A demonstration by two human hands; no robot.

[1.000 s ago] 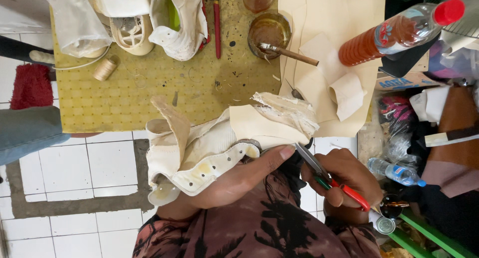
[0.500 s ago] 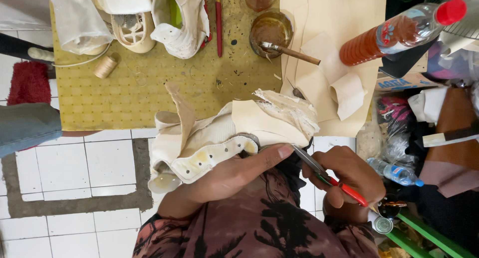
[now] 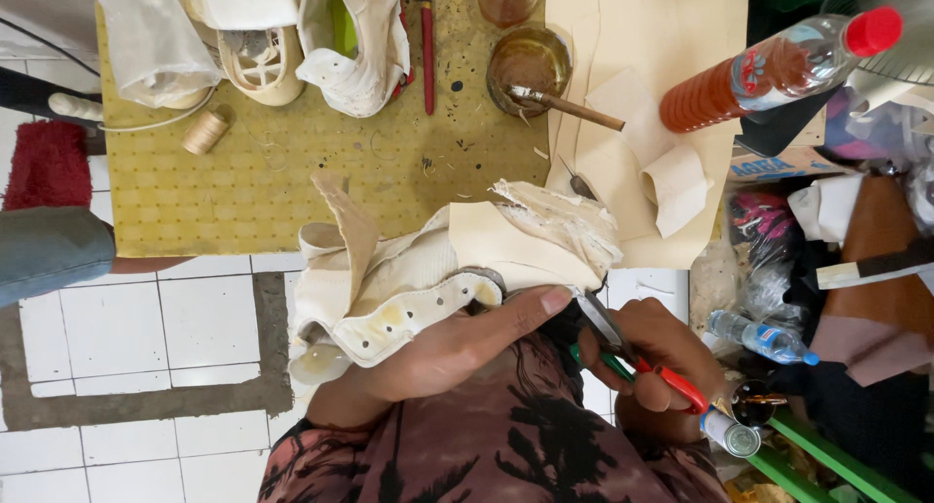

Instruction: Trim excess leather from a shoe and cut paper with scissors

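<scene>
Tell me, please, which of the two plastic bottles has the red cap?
The large bottle of reddish-brown liquid, lying at the upper right, has the red cap. The small clear bottle near the right hand has a blue one.

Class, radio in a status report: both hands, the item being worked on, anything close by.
Left hand grips cream, partly dismantled shoe upper. Right hand holds red-handled scissors at its torn edge. Brown glue tin on yellow mat, apart.

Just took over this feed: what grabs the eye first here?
Centre frame, the left hand grips a cream shoe upper with a row of eyelets. Just right, the right hand works red-handled scissors at its torn edge. At top right, a red-capped bottle lies beside an open glue tin.
</scene>
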